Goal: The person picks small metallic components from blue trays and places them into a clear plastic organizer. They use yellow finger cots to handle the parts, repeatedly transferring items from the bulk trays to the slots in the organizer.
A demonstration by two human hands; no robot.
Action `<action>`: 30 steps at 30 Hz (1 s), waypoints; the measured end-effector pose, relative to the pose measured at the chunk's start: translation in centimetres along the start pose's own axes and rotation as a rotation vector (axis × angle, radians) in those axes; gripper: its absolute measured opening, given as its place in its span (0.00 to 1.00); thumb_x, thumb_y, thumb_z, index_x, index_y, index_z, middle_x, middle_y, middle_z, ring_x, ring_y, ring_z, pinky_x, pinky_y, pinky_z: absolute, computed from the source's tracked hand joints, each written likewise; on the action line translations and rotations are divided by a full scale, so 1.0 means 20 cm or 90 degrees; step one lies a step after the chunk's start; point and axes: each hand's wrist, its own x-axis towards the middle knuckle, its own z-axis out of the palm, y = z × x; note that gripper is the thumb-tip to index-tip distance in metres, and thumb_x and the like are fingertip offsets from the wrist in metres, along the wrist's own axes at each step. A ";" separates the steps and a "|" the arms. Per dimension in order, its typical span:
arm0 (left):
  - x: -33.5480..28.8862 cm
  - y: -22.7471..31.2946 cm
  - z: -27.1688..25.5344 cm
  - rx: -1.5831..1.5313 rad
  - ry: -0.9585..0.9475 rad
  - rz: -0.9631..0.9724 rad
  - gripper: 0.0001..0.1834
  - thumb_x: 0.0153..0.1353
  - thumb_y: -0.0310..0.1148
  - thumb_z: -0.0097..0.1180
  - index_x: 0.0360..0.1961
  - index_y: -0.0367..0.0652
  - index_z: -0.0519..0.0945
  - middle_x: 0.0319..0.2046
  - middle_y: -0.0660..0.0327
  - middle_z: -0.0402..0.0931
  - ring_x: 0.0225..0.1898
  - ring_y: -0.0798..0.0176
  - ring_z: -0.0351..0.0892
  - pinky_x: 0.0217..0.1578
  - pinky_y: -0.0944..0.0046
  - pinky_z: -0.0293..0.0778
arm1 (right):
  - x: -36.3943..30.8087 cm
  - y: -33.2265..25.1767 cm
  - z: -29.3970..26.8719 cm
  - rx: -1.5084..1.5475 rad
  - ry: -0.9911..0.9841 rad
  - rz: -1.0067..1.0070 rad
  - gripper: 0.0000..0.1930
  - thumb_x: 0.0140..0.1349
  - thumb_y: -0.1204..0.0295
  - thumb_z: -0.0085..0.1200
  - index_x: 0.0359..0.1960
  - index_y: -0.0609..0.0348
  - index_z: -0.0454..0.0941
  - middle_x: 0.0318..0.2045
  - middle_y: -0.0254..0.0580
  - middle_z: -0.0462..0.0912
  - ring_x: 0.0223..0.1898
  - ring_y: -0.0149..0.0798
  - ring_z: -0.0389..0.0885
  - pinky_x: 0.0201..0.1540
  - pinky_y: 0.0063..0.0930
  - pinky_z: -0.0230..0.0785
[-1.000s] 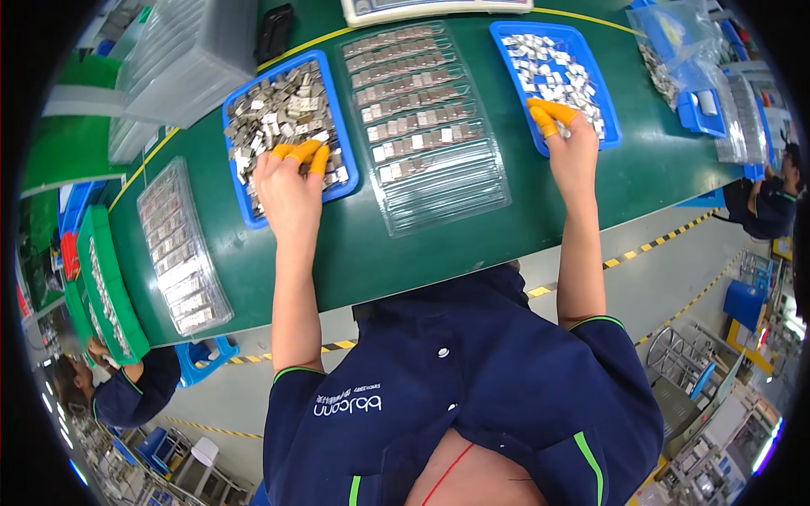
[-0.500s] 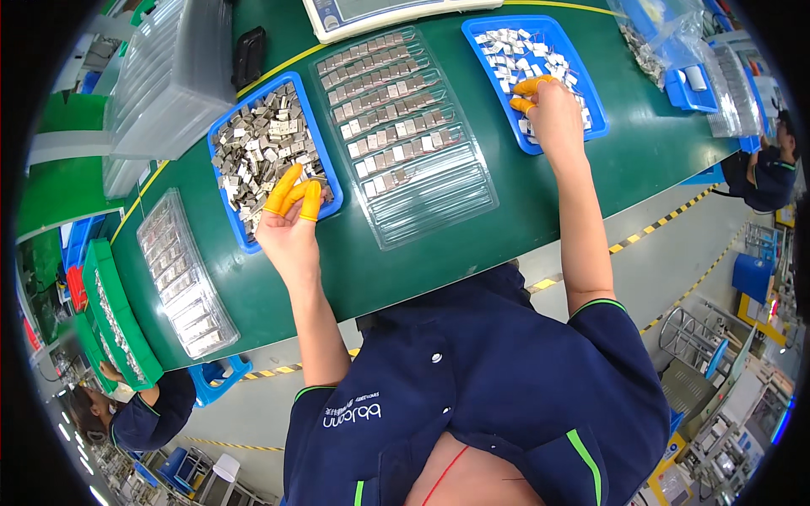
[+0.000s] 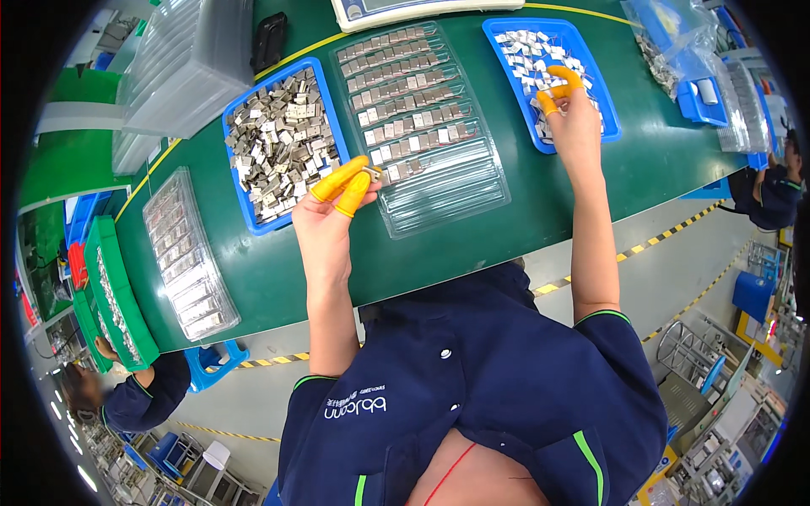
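My left hand (image 3: 326, 221), with yellow finger cots on its fingertips, pinches a small metal-coloured connector piece (image 3: 372, 174) at the lower left edge of the clear ribbed tray (image 3: 443, 198). Rows of small metal and white pieces fill most of that tray, and its nearest slots are bare. Left of it, a blue tray (image 3: 336, 126) holds a heap of loose metal pieces. My right hand (image 3: 578, 131), also in yellow finger cots, reaches over the right-hand blue tray (image 3: 609, 118) of white connectors (image 3: 527, 51). Its thumb and forefinger are apart, with no clearly held piece visible.
Another filled clear tray (image 3: 190, 261) lies at the left on the green table (image 3: 278, 274). Stacked clear trays (image 3: 181, 67) and a black object (image 3: 269, 40) stand behind. A scale-like white device (image 3: 422, 10) sits at the far edge. Other people work at both sides.
My left hand has left the blue tray of metal pieces and moved right to the clear tray, holding a piece. My right hand stays over the white connectors, its fingers spread wider.
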 end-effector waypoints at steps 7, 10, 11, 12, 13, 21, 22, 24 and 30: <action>-0.02 -0.03 0.02 -0.012 -0.051 -0.039 0.13 0.56 0.23 0.56 0.43 0.32 0.75 0.37 0.51 0.79 0.36 0.59 0.81 0.37 0.68 0.78 | 0.03 0.09 -0.04 0.281 0.065 0.081 0.11 0.56 0.78 0.54 0.42 0.67 0.76 0.32 0.44 0.83 0.32 0.32 0.81 0.38 0.21 0.71; -0.03 -0.03 0.06 -0.031 -0.059 -0.048 0.13 0.56 0.23 0.56 0.43 0.32 0.75 0.36 0.51 0.79 0.36 0.58 0.81 0.37 0.67 0.78 | -0.03 -0.01 -0.04 0.472 -0.010 0.049 0.11 0.56 0.76 0.56 0.41 0.66 0.78 0.32 0.41 0.83 0.33 0.29 0.80 0.38 0.19 0.70; -0.03 -0.03 0.08 -0.038 -0.058 -0.052 0.13 0.56 0.23 0.56 0.43 0.33 0.75 0.36 0.51 0.79 0.36 0.58 0.81 0.37 0.67 0.78 | -0.08 -0.08 -0.05 0.515 -0.053 0.094 0.11 0.56 0.76 0.57 0.40 0.65 0.80 0.33 0.39 0.83 0.34 0.26 0.78 0.39 0.17 0.69; -0.03 -0.04 0.09 -0.040 -0.064 -0.053 0.13 0.56 0.23 0.56 0.43 0.32 0.75 0.36 0.51 0.79 0.36 0.59 0.81 0.37 0.67 0.78 | -0.11 -0.15 -0.06 0.556 -0.112 0.057 0.11 0.55 0.76 0.58 0.40 0.65 0.80 0.34 0.38 0.82 0.35 0.26 0.78 0.39 0.16 0.69; -0.03 -0.04 0.10 -0.041 -0.070 -0.053 0.13 0.56 0.24 0.56 0.43 0.32 0.75 0.36 0.52 0.79 0.36 0.59 0.81 0.37 0.67 0.78 | -0.14 -0.21 -0.07 0.578 -0.157 0.083 0.11 0.55 0.77 0.58 0.40 0.65 0.80 0.35 0.39 0.82 0.34 0.26 0.78 0.39 0.16 0.69; -0.04 -0.06 0.13 -0.056 -0.075 -0.073 0.13 0.56 0.24 0.56 0.43 0.31 0.75 0.36 0.52 0.79 0.33 0.60 0.81 0.37 0.67 0.77 | -0.34 -0.43 -0.04 0.796 -0.449 0.099 0.13 0.56 0.80 0.55 0.43 0.68 0.77 0.35 0.40 0.81 0.40 0.33 0.79 0.47 0.25 0.72; -0.04 -0.06 0.13 -0.056 -0.074 -0.074 0.14 0.56 0.24 0.56 0.43 0.31 0.75 0.36 0.52 0.79 0.33 0.60 0.81 0.37 0.67 0.77 | -0.34 -0.42 -0.03 0.798 -0.456 0.121 0.13 0.56 0.80 0.55 0.44 0.68 0.77 0.35 0.40 0.81 0.40 0.33 0.79 0.46 0.25 0.72; -0.04 -0.06 0.12 -0.052 -0.069 -0.082 0.13 0.56 0.23 0.56 0.43 0.30 0.75 0.35 0.51 0.79 0.33 0.60 0.81 0.36 0.67 0.78 | -0.34 -0.40 -0.02 0.801 -0.467 0.164 0.13 0.56 0.81 0.55 0.44 0.67 0.77 0.36 0.41 0.81 0.39 0.33 0.80 0.45 0.25 0.73; -0.05 -0.03 0.15 -0.035 -0.064 -0.102 0.13 0.54 0.21 0.57 0.42 0.29 0.76 0.34 0.51 0.79 0.32 0.60 0.82 0.34 0.68 0.79 | -0.38 -0.45 -0.02 0.760 -0.389 0.158 0.10 0.55 0.81 0.56 0.39 0.69 0.77 0.35 0.43 0.81 0.34 0.33 0.81 0.40 0.22 0.74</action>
